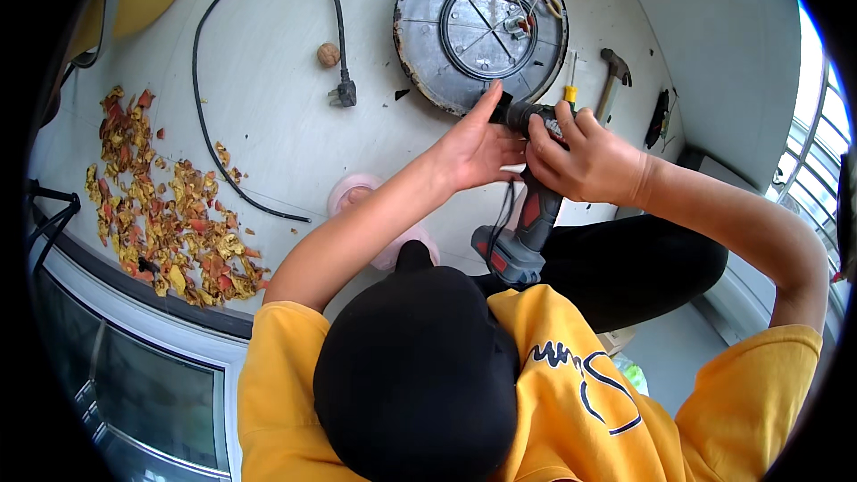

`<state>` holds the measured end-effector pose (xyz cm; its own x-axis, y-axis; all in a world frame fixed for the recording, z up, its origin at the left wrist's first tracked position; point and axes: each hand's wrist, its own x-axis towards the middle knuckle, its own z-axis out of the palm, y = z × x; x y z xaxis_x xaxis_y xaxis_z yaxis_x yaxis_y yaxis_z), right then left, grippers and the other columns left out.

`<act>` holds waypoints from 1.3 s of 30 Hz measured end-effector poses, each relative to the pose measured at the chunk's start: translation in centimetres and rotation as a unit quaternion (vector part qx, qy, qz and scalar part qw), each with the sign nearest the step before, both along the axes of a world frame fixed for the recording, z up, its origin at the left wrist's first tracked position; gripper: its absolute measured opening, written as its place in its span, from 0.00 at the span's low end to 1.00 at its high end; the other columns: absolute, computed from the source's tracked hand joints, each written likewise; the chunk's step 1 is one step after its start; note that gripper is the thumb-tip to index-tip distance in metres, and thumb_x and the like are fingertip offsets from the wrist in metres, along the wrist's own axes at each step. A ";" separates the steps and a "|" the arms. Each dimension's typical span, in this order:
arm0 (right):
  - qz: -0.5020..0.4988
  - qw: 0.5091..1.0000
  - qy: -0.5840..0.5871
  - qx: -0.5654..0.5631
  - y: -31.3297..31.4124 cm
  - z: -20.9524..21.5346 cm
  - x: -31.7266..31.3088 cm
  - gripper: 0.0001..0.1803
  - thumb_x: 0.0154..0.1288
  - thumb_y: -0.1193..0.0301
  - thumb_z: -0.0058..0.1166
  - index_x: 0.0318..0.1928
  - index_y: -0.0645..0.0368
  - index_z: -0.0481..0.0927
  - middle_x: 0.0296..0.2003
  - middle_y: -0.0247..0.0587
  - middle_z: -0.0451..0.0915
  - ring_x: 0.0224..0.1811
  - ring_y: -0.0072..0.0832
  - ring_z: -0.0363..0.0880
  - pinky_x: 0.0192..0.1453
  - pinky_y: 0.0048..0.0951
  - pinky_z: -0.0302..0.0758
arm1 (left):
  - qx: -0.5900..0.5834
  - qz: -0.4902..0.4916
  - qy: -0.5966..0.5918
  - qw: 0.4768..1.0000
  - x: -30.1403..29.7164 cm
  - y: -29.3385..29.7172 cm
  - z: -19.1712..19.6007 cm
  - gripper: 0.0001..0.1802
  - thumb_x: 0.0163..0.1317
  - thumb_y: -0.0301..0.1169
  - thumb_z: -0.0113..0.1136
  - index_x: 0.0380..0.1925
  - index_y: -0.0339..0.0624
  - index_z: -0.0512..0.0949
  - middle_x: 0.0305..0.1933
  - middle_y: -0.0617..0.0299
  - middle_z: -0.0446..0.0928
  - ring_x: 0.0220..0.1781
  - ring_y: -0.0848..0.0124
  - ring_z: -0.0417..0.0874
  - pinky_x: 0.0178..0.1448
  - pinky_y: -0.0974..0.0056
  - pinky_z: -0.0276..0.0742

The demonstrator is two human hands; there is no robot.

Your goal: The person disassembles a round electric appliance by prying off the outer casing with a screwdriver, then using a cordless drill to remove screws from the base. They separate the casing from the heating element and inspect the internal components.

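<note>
My right hand point(580, 153) is closed over the upper body of a black, grey and red cordless drill point(537, 214). The drill's handle and battery hang down toward my lap, with a thin dark cord loop beside them. Against the drill's left side is my left hand point(482, 145), thumb raised and fingers stretched out; its fingertips are partly hidden at the drill. Just beyond both hands lies a round grey metal base point(420, 45) with a rusty rim. A coiled black cable point(449, 49) and loose wires with connectors rest inside it.
A hammer point(611, 80), a yellow-handled screwdriver point(570, 94) and a dark tool point(658, 118) lie to the right. Leftward are a black power cord point(195, 62), a walnut point(328, 54) and dried yellow-orange peelings point(192, 232). A pink slipper point(348, 189) is near my left forearm.
</note>
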<state>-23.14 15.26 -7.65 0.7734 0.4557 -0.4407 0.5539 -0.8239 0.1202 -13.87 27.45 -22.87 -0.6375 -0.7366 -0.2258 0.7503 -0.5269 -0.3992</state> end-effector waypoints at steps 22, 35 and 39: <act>-0.752 0.642 0.000 0.148 2.4 0.6 1.1 0.30 0.42 0.64 0.66 0.44 0.68 0.72 0.29 0.53 0.78 0.31 0.40 0.81 0.38 0.34 0.78 | 0.125 0.184 -0.093 0.970 -6.5 -3.5 1.0 0.33 0.70 0.55 0.28 0.49 0.38 0.71 0.48 0.58 0.76 0.52 0.67 0.76 0.62 0.57 0.67; -0.152 0.982 0.107 0.027 0.3 1.4 0.4 0.27 0.43 0.70 0.63 0.47 0.54 0.68 0.46 0.45 0.69 0.44 0.36 0.75 0.45 0.33 0.75 | 0.085 0.177 0.010 0.981 -6.7 -3.5 -0.7 0.21 0.64 0.49 0.42 0.42 0.46 0.73 0.42 0.62 0.77 0.45 0.68 0.79 0.53 0.58 0.74; -0.449 0.887 0.042 0.098 2.6 5.1 2.0 0.55 0.29 0.61 0.77 0.61 0.57 0.61 0.63 0.52 0.59 0.66 0.48 0.58 0.67 0.47 0.59 | 0.112 0.214 -0.027 0.970 -5.5 -3.6 1.2 0.19 0.62 0.47 0.47 0.39 0.43 0.74 0.40 0.61 0.79 0.45 0.68 0.80 0.54 0.58 0.75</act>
